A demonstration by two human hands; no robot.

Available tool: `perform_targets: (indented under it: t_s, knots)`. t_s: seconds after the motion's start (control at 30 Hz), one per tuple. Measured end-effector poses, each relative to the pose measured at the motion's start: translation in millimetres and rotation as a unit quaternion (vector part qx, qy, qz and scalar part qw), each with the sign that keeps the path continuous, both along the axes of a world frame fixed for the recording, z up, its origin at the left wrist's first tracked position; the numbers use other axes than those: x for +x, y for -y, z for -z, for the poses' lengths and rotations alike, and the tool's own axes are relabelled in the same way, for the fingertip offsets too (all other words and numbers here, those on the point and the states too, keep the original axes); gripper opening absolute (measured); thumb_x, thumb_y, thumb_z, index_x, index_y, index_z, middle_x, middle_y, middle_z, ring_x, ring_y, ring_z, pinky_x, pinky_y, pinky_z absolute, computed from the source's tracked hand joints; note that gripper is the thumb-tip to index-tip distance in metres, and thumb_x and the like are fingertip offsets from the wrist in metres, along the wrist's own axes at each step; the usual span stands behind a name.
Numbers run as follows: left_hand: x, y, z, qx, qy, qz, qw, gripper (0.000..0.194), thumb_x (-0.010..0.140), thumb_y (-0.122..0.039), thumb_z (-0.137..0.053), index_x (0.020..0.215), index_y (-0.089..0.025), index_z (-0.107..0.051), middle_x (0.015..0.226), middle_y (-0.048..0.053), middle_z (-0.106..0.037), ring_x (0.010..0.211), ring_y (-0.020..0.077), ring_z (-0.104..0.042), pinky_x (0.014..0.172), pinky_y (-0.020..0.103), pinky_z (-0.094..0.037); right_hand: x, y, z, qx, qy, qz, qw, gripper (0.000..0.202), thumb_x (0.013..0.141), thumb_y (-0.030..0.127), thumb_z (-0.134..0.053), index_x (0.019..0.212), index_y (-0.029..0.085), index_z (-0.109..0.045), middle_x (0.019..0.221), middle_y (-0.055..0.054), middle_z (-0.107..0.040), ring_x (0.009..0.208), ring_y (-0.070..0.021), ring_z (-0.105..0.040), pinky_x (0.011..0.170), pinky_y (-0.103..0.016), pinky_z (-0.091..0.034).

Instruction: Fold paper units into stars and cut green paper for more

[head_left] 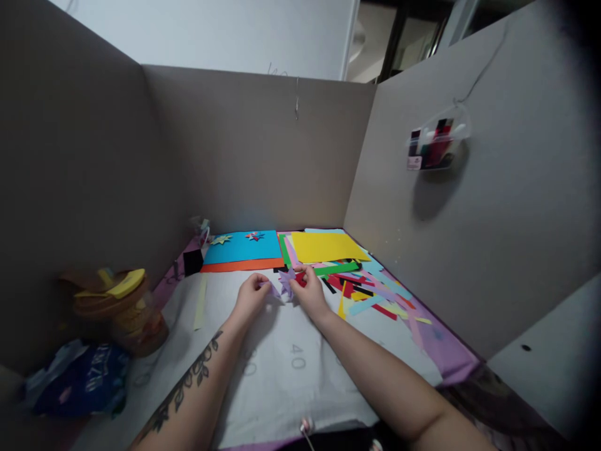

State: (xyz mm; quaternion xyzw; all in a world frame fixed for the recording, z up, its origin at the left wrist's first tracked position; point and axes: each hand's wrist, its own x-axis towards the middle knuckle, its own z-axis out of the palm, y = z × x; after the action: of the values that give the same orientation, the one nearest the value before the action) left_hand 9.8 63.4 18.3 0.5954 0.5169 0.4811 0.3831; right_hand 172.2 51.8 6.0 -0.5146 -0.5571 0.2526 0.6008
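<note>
Head cam: L + R hands [254,292] [307,289] pinch purple paper [285,283].

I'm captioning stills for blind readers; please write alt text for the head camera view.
A person's left hand and right hand pinch folded purple paper above a white cloth. Beyond lie a blue sheet bearing two paper stars and a yellow sheet; coloured strips are scattered to the right.
</note>
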Motion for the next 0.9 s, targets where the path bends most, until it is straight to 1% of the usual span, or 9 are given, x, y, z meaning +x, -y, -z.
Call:
perform_targets:
  t_s: [0.13,0.23,0.3,0.47,0.67,0.8,0.9]
  knots:
    - [0.1,1.4,-0.4,-0.047,0.04,0.026,0.998,0.021,0.063,-0.03,-0.063,0.075,-0.013,-0.063,0.063,0.001,-0.06,0.051,0.0103,-0.048,0.048,0.021,-0.037,1.0,1.2,-1.2,0.004,0.024,0.012,1.0,0.024,0.071,0.024,-0.057,0.095,0.021,-0.053,0.068,0.004,-0.052,0.06,-0.0129,-0.051,0.058,-0.023,-0.041]
    - [1.3,2.3,0.8,-0.057,0.064,0.024,0.996,0.025,0.061,-0.03,-0.065,0.078,-0.012,-0.067,0.065,0.003,-0.062,0.054,0.0114,-0.051,0.052,0.022,-0.04,0.4,3.4,-2.5,0.015,0.044,-0.001,0.999,0.025,0.072,0.025,-0.056,0.096,0.02,-0.053,0.072,0.002,-0.057,0.063,-0.0141,-0.053,0.06,-0.025,-0.042]
    - [2.5,2.2,1.7,-0.058,0.075,0.026,0.995,0.024,0.059,-0.028,-0.065,0.077,-0.012,-0.067,0.062,0.002,-0.062,0.054,0.0116,-0.052,0.052,0.022,-0.04,-0.1,4.5,-3.1,0.025,0.057,-0.004,0.998,0.024,0.072,0.025,-0.055,0.095,0.02,-0.054,0.075,0.001,-0.059,0.064,-0.0145,-0.054,0.061,-0.025,-0.043]
    - [4.3,0.8,2.8,-0.059,0.103,0.04,0.992,0.024,0.058,-0.027,-0.066,0.076,-0.011,-0.065,0.059,0.001,-0.061,0.052,0.0105,-0.051,0.052,0.021,-0.038,0.4,4.1,-1.7,0.039,0.076,-0.017,0.996,0.022,0.073,0.025,-0.055,0.095,0.02,-0.054,0.079,-0.001,-0.062,0.067,-0.0154,-0.057,0.064,-0.026,-0.044]
    - [2.1,0.8,1.2,-0.064,0.11,0.039,0.991,0.023,0.057,-0.027,-0.066,0.074,-0.011,-0.063,0.056,0.0,-0.06,0.05,0.0096,-0.049,0.051,0.021,-0.037,1.9,3.0,-0.7,0.049,0.075,-0.026,0.996,0.023,0.074,0.025,-0.054,0.096,0.019,-0.054,0.081,-0.002,-0.062,0.07,-0.0162,-0.058,0.066,-0.028,-0.045]
    - [0.7,3.3,-2.9,-0.079,0.127,0.063,0.987,0.021,0.057,-0.028,-0.067,0.069,-0.012,-0.061,0.052,-0.002,-0.057,0.046,0.0083,-0.045,0.047,0.02,-0.032,2.2,4.6,-3.1,0.046,0.071,-0.018,0.996,0.024,0.074,0.027,-0.055,0.097,0.019,-0.054,0.08,-0.002,-0.062,0.071,-0.0169,-0.058,0.066,-0.028,-0.045]
    - [1.0,4.5,-4.7,-0.089,0.141,0.079,0.983,0.021,0.056,-0.029,-0.068,0.068,-0.013,-0.06,0.05,-0.002,-0.056,0.045,0.0081,-0.045,0.047,0.02,-0.031,1.9,5.3,-3.9,0.042,0.069,-0.018,0.997,0.025,0.073,0.027,-0.055,0.097,0.019,-0.054,0.078,-0.002,-0.061,0.069,-0.0166,-0.057,0.066,-0.028,-0.045]
